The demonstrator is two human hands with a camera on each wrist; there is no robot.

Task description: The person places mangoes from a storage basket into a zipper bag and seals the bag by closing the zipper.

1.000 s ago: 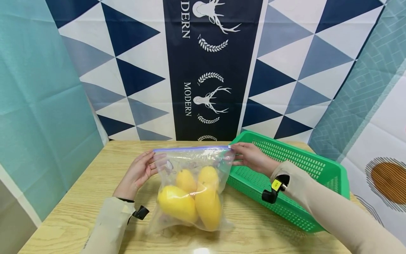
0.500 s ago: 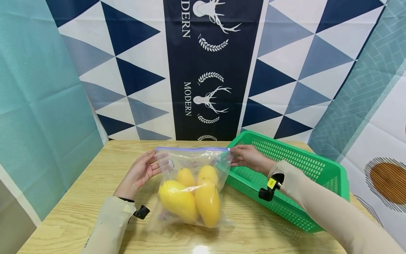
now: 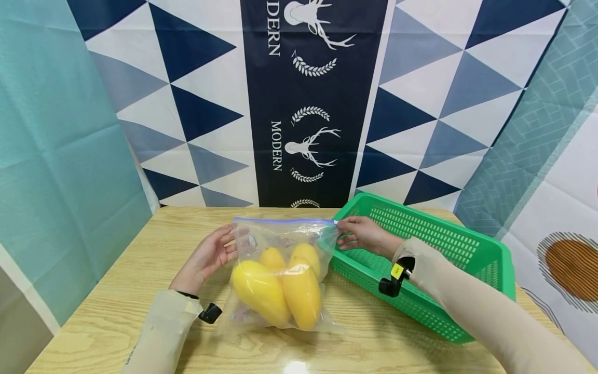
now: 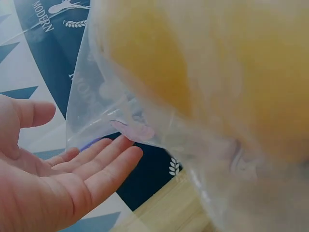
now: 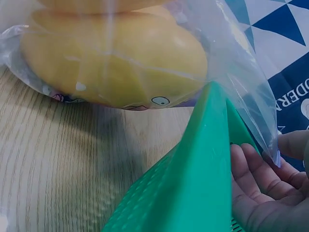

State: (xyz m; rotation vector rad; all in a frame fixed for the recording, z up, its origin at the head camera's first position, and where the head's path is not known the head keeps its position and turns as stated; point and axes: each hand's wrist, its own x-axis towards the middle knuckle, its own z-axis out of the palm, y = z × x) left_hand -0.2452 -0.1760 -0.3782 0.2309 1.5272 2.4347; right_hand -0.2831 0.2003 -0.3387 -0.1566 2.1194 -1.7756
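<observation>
A clear zip bag (image 3: 275, 234) with a purple zip strip along its top stands upright near the middle of the table, holding several yellow mangoes (image 3: 259, 291). My right hand (image 3: 366, 236) pinches the bag's top right corner between thumb and index finger, its other fingers spread below. At the bag's left side is my left hand (image 3: 205, 259), palm turned up. In the left wrist view its fingers (image 4: 108, 169) are nearly straight against the plastic near the zip end, and the thumb stands well apart.
A long green perforated basket (image 3: 420, 259) stands at the right, behind and below the right forearm; its near left corner is close to the bag. The wooden table (image 3: 140, 270) ends at a patterned cloth backdrop (image 3: 303, 104).
The right hand has moved slightly left and down with its bag corner. The bag's left corner has shifted right, away from the left thumb. The mangoes have risen a little in view.
</observation>
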